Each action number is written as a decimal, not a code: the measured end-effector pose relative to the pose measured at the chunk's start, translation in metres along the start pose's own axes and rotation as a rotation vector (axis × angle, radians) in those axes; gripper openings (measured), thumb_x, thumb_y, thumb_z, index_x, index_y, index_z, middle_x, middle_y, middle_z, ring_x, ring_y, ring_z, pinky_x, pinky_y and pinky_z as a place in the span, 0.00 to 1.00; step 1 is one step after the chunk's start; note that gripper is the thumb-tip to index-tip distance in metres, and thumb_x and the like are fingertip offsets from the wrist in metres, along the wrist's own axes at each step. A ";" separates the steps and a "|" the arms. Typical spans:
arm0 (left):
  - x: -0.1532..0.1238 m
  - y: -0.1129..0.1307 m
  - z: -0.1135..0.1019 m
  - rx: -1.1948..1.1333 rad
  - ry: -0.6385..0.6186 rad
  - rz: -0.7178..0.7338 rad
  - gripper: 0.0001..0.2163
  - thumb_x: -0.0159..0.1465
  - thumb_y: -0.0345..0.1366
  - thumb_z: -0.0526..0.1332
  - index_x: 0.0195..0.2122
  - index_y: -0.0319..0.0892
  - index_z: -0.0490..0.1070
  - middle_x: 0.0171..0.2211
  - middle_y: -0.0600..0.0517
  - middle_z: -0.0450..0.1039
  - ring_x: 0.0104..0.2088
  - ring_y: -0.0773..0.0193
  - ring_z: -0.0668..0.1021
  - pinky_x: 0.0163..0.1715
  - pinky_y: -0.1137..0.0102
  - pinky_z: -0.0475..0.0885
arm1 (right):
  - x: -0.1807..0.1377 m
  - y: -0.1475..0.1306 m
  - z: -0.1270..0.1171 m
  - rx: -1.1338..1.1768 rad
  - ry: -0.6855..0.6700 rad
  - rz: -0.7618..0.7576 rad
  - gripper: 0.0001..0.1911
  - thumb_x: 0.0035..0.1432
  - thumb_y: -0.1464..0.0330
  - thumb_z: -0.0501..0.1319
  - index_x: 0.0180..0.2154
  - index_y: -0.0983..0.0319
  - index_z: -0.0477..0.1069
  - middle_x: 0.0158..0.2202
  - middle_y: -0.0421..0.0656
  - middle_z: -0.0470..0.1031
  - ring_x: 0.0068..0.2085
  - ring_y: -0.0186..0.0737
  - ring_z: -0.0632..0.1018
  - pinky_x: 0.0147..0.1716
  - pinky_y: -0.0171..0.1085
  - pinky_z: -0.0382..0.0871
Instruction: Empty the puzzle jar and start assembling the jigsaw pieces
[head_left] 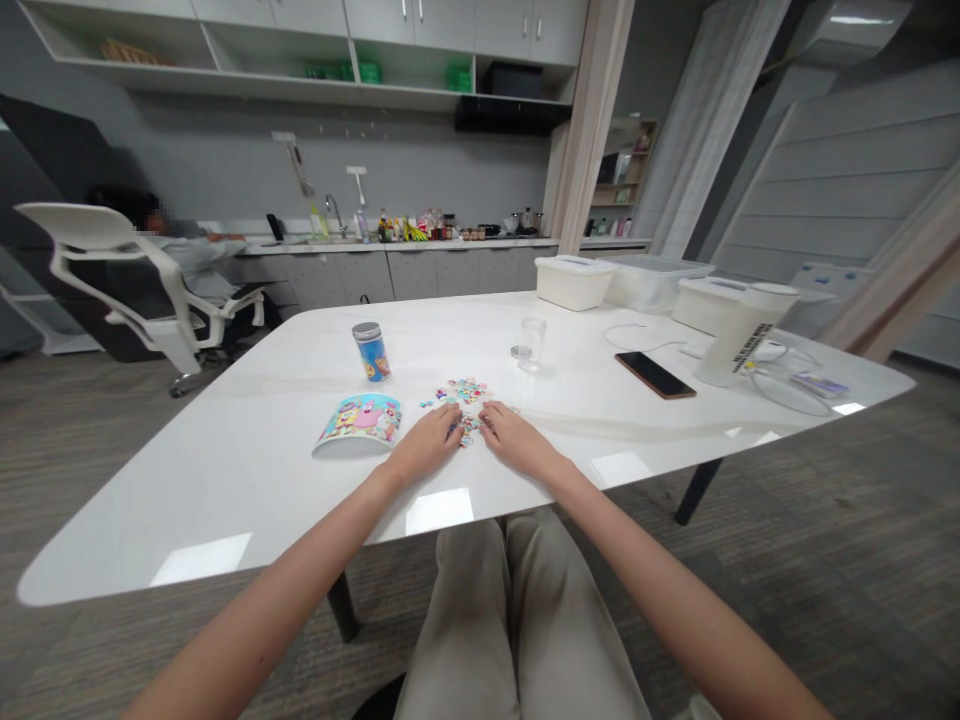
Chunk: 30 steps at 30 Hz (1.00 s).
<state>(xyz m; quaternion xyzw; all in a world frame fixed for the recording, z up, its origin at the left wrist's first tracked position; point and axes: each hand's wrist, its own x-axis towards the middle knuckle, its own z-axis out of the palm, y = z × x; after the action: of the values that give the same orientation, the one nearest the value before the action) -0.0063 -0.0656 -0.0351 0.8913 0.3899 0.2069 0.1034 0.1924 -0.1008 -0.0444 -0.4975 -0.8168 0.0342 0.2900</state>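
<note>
Small puzzle pieces (469, 388) lay heaped on the white table (255, 450), between and just beyond left hand (429, 438) and right hand (514, 438). Fingers half curled; couldn't tell if any piece was gripped. Pieces looked light, thin, stiff, probably slidey; edges seemed best to pinch.

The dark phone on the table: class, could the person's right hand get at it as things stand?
Probably yes, perhaps with some stretch: nothing appears to stand between the right hand, at the puzzle pieces, and the phone. The clear jar is farther back.
</note>
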 end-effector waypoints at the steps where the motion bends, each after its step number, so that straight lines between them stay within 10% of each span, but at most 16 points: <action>1: -0.001 0.000 0.000 -0.003 0.002 -0.008 0.16 0.68 0.37 0.49 0.55 0.42 0.64 0.57 0.43 0.69 0.60 0.54 0.69 0.62 0.57 0.62 | -0.001 0.000 0.000 0.009 0.003 0.005 0.09 0.64 0.73 0.51 0.45 0.63 0.66 0.48 0.51 0.71 0.52 0.45 0.72 0.55 0.45 0.65; 30: 0.009 -0.013 -0.032 0.033 -0.163 0.168 0.07 0.65 0.34 0.55 0.42 0.42 0.70 0.48 0.46 0.71 0.50 0.56 0.74 0.52 0.64 0.68 | 0.006 -0.012 -0.011 0.083 0.039 -0.099 0.04 0.58 0.75 0.60 0.34 0.61 0.69 0.40 0.46 0.73 0.44 0.43 0.74 0.46 0.41 0.67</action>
<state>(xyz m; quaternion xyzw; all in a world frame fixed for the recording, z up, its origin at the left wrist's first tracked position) -0.0240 -0.0496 -0.0081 0.9364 0.3073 0.1352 0.1025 0.1867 -0.1043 -0.0284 -0.4446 -0.8326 0.0439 0.3276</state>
